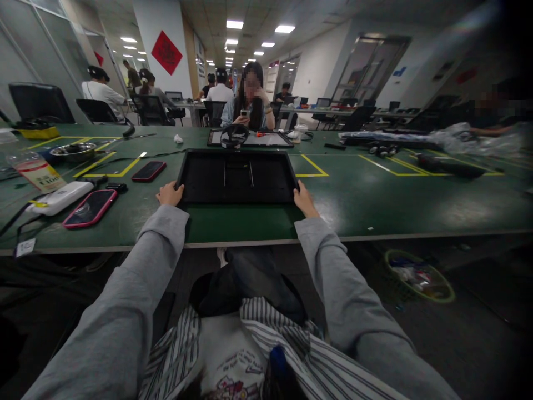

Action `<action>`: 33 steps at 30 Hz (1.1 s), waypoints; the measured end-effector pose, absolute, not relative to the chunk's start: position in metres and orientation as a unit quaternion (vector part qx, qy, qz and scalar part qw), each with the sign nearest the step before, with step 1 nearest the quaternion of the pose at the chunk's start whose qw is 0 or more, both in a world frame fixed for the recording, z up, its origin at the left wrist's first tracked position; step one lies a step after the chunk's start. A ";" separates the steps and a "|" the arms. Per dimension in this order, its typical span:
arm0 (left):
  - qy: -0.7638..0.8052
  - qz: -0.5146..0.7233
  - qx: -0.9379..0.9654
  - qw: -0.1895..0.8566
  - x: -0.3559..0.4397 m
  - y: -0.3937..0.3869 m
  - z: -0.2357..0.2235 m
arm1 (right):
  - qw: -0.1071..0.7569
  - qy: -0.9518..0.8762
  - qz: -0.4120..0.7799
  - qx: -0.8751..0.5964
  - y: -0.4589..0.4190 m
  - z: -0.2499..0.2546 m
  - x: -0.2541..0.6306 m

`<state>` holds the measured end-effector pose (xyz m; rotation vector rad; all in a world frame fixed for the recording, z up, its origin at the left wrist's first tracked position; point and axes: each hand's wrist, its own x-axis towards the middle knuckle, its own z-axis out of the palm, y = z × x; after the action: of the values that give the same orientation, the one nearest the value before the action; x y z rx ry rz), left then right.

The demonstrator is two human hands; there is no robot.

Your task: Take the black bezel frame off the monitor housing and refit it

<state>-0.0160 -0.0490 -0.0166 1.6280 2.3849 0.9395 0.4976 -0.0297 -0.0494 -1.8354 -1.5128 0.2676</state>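
A black rectangular panel [266, 178] with a raised rim lies on the green table in front of me. Two thin metal strips [252, 174] stand out near its middle. My left hand [170, 194] grips the panel's left edge, fingers curled and thumb on the rim. On the opposite side, my right hand [305, 199] is closed around the right edge in the same way. The undersides of the fingers are partly hidden. Just beyond the panel sits a coil of black cable [234, 135] on a flat framed board [270, 139].
Left on the green table [250, 225] are a dark phone [149, 171], a pink-edged phone [90, 209], a white power bank [62, 198], a bottle [39, 171] and a metal bowl [73, 151]. A person sits opposite. A basket [418, 275] stands on the floor at right.
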 end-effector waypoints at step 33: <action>0.771 0.338 0.538 0.041 -0.010 -0.053 -0.013 | 0.399 -0.610 0.072 -0.681 -0.033 -0.046 0.500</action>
<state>-0.0101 -0.0526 -0.0129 1.6483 2.3597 1.0354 0.5003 -0.0328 -0.0464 -1.7249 -1.5434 0.1829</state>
